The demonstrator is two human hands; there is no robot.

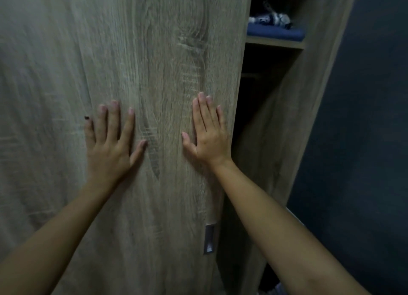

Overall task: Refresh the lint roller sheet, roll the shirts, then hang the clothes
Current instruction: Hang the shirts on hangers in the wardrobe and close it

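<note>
We see both of our hands laid flat against a wooden wardrobe door (136,58) with a pale oak grain. Our left hand (110,144) presses on the panel with its fingers straight and slightly spread, the thumb angled out to the right. Our right hand (209,135) lies flat nearer the door's right edge, its fingers straight and close together, the thumb pointing left. Neither hand grips anything. Low on the door, near its right edge, sits a small recessed metal handle (209,239). To the right of the door the wardrobe stands open and dark inside. There a shelf (276,43) carries folded blue clothes (276,31), with a dark and white patterned piece (273,18) lying on top, too blurred to tell more. These clothes are well apart from both hands, up in the top right compartment. Further right we see the wardrobe's side panel (309,95) and a dark blue wall (364,118)
</note>
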